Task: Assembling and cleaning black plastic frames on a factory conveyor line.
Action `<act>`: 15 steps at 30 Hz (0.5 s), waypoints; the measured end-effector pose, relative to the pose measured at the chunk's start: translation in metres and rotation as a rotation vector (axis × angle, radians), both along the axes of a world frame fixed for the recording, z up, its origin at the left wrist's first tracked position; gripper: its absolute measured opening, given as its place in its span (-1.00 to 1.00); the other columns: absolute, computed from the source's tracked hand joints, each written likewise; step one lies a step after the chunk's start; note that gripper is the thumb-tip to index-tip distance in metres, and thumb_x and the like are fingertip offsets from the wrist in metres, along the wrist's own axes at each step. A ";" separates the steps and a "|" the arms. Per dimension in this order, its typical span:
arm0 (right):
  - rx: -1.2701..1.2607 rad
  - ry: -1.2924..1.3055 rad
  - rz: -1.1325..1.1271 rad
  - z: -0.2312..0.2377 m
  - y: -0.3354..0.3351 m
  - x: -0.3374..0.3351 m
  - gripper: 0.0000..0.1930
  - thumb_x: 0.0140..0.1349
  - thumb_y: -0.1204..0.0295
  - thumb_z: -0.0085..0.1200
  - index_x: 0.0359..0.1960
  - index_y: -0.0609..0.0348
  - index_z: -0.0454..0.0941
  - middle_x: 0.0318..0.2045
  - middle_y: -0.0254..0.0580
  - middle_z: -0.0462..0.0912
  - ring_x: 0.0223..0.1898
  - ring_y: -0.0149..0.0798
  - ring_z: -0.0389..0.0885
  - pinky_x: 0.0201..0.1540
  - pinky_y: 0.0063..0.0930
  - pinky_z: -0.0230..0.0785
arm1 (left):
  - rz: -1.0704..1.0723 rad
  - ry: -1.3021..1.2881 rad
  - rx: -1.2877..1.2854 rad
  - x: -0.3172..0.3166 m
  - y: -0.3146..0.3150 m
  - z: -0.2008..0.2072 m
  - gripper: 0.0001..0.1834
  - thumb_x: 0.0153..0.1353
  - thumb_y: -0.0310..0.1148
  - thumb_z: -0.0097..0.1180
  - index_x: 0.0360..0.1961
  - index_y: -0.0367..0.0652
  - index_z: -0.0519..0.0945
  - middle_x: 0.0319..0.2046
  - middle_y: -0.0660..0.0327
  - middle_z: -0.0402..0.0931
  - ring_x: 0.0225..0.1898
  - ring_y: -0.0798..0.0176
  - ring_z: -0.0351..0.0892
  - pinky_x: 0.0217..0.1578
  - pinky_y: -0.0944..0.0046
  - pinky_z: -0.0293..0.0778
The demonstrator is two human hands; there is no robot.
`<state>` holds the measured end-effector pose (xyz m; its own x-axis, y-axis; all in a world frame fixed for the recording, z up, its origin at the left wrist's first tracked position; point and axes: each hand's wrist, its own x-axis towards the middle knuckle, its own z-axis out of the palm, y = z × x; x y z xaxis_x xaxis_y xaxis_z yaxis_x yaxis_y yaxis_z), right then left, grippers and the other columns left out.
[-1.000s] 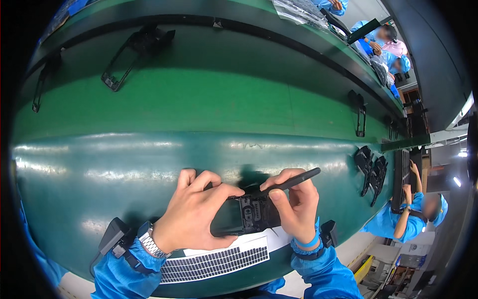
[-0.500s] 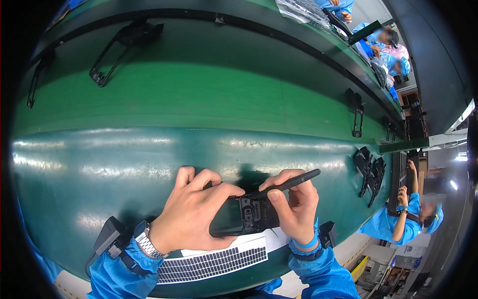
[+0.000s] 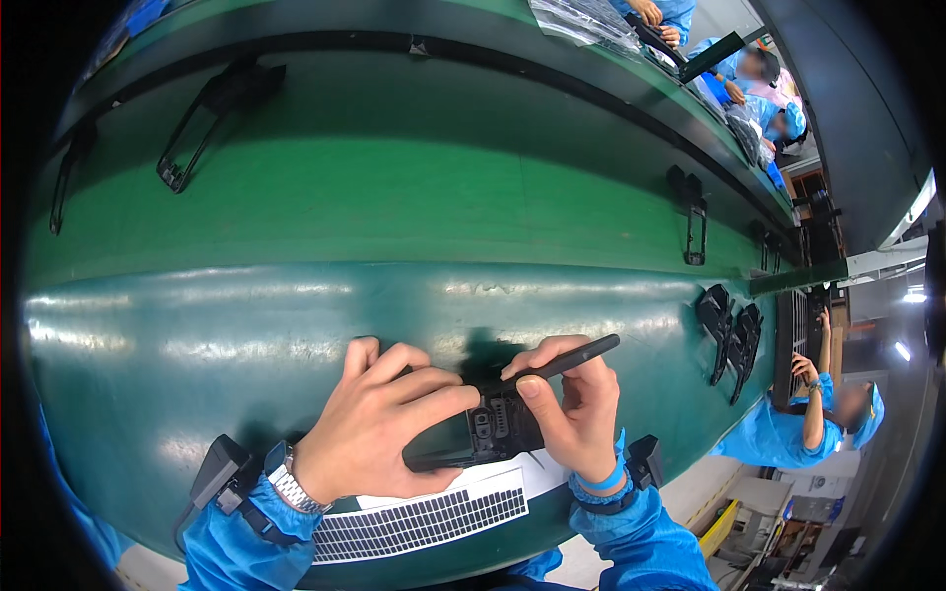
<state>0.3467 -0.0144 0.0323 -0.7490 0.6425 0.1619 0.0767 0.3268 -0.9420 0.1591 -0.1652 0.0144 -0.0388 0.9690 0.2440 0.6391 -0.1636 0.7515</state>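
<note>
My left hand (image 3: pixel 379 428) is closed around the left part of a black plastic frame-like housing (image 3: pixel 491 419), thumb on the near side and fingers on the far side. A black pen-shaped tool (image 3: pixel 591 353) is gripped in my right hand (image 3: pixel 574 412), slanting up to the right. Its lower end meets the housing's far edge near my left fingertip; the exact tip is hidden. Under and in front of the housing lies a white sheet (image 3: pixel 424 522) covered with rows of small black rectangular pieces.
Two black housings (image 3: pixel 729 340) lie to the right on the green work surface. Beyond it, a lower green strip carries similar black frames (image 3: pixel 187 148), including one at the right (image 3: pixel 696 231). A co-worker (image 3: pixel 813 424) in blue works at the far right; others sit at the top right.
The whole view has shifted slightly. My left fingers have straightened a little along the housing's far edge. The pen-shaped tool stays against the housing with only a small shift.
</note>
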 end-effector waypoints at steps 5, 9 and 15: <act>0.020 0.002 -0.010 -0.003 -0.001 0.001 -0.80 0.31 0.60 0.28 -0.08 0.28 0.56 -0.25 -0.12 0.77 -0.21 -0.30 0.76 -0.09 -0.43 0.59 | -0.007 0.020 -0.002 0.000 -0.001 0.000 -0.33 -0.25 -0.04 0.57 -0.03 -0.02 0.71 -0.05 0.26 0.68 0.03 0.08 0.45 0.11 -0.01 0.15; 0.041 -0.024 -0.012 -0.002 0.000 0.002 -0.80 0.31 0.59 0.29 -0.08 0.25 0.56 -0.25 -0.15 0.77 -0.24 -0.33 0.76 -0.14 -0.47 0.57 | -0.005 0.029 -0.011 0.000 -0.001 0.005 -0.33 -0.21 -0.09 0.53 0.04 0.02 0.69 -0.03 0.29 0.66 0.05 0.12 0.47 0.11 0.00 0.19; 0.037 0.089 -0.037 -0.009 0.004 0.006 -0.79 0.36 0.56 0.25 -0.04 0.25 0.52 -0.25 -0.15 0.76 -0.21 -0.37 0.72 -0.13 -0.49 0.55 | -0.016 0.043 -0.017 -0.001 0.000 0.007 -0.33 -0.20 -0.08 0.54 0.03 0.00 0.69 -0.02 0.29 0.67 0.05 0.10 0.45 0.12 0.00 0.18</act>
